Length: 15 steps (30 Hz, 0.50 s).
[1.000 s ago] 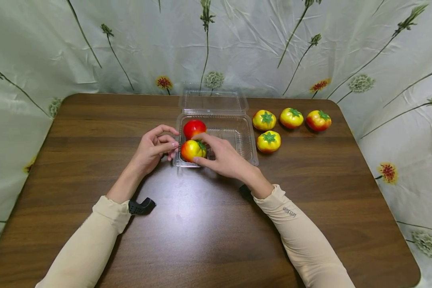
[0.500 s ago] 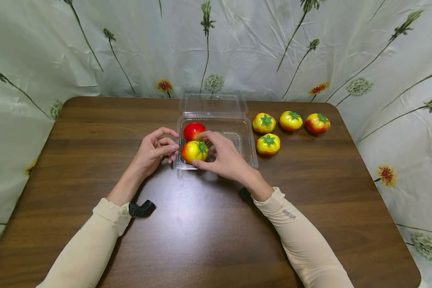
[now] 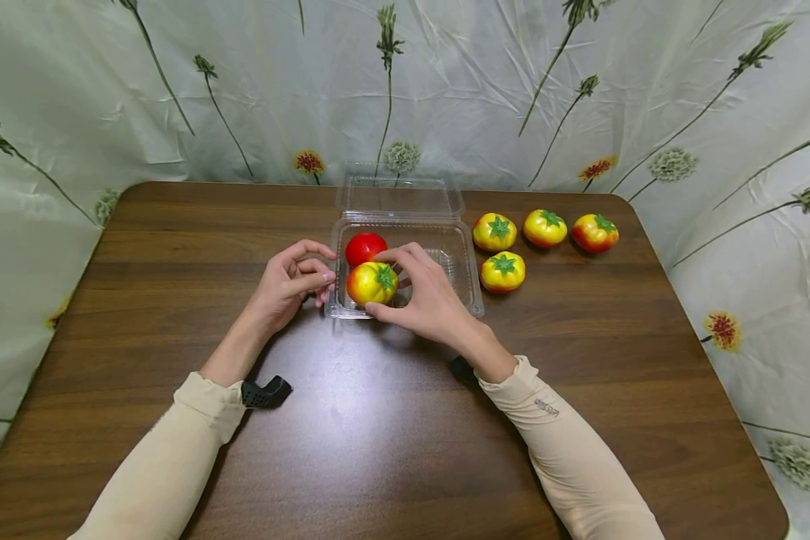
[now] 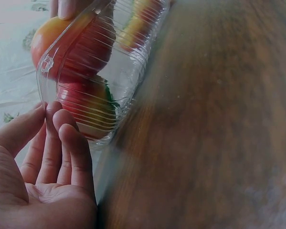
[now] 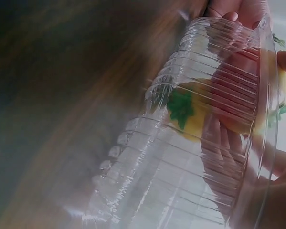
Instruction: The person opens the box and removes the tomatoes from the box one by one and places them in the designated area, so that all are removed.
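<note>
In the head view, my left hand [image 3: 283, 289] pinches the left rim of a clear plastic clamshell container [image 3: 471, 289]; thumb and finger meet at its edge in the left wrist view. My right hand [image 3: 427, 296] reaches over the container and grips a yellow-red tomato [image 3: 371, 283], green star-shaped calyx facing up and right. Thumb is at its near side, fingers at its far right. Behind it, a red tomato [image 3: 364, 247] lies in the container's back left corner. Through the ridged wall in the left wrist view, that lower tomato [image 4: 88, 102] shows below the held one [image 4: 47, 40].
The container's clear lid [image 3: 401, 196] stands open at the back, against the flowered curtain [image 3: 243, 90]. Right of the container, several yellow-red tomatoes [image 3: 503, 271] sit on the brown wooden table [image 3: 351, 450], calyxes up.
My right hand has shifted slightly right and raised the yellow-red tomato a little, turning its calyx more toward the top. The left hand stays at the rim.
</note>
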{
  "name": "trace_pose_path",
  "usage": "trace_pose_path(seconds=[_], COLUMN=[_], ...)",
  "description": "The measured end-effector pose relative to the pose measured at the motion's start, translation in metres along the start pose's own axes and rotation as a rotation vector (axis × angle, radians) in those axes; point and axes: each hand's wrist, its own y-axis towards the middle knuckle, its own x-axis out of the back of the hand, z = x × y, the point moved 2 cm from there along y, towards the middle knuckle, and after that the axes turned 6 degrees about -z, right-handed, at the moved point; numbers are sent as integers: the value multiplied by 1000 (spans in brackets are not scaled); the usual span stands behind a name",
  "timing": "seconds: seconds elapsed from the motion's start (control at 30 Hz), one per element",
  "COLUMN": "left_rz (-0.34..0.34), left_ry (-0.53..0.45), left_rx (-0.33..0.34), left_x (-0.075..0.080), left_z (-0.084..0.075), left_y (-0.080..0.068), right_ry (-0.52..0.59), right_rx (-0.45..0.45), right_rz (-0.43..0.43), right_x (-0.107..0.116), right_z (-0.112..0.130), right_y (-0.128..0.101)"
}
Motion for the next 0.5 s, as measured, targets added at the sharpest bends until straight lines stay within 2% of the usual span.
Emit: trace_pose_path(seconds=[0.5], left_rz=[-1], left_ry=[-5], left_rx=[-3], left_x=[2], left_z=[2], left_y=[1], right_ry=[-50], right_rx=[12], right_rz=[-47], right_x=[4], right_z=[1], right_y=[-1])
